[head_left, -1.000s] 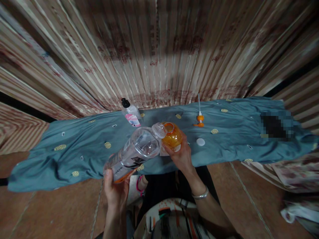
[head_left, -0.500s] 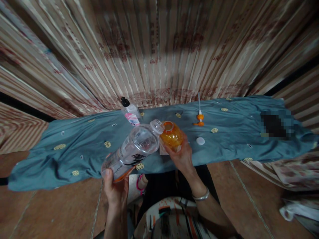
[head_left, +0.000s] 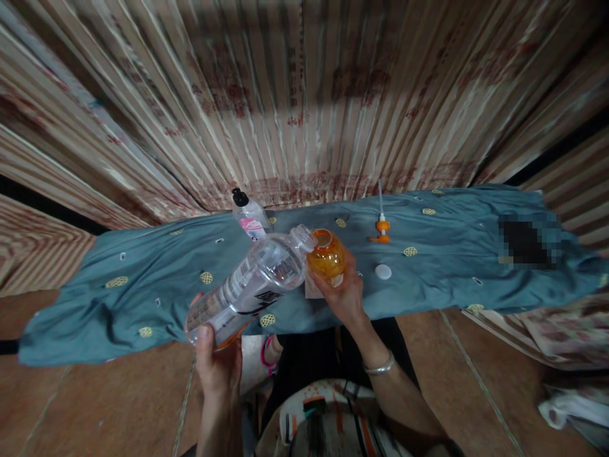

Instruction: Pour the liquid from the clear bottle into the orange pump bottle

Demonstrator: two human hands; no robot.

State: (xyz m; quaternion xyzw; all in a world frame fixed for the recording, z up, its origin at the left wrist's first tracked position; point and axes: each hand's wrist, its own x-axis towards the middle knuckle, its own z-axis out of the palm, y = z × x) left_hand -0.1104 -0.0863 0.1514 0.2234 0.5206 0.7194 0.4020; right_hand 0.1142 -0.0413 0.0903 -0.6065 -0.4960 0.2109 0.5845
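Long narrow table (head_left: 457, 247) under wrinkled teal pineapple-print cloth (head_left: 166, 273); striped curtains (head_left: 314, 146) beyond back edge, brown tiled floor (head_left: 114, 406) below. My left hand (head_left: 219, 362) grips clear plastic bottle (head_left: 245, 289), tilted across front edge, mouth against or just beside neck of amber bottle (head_left: 328, 259), clasped in my right hand (head_left: 346, 292) near front edge's middle. Orange pump (head_left: 382, 227), black-capped bottle (head_left: 252, 216) toward back edge.
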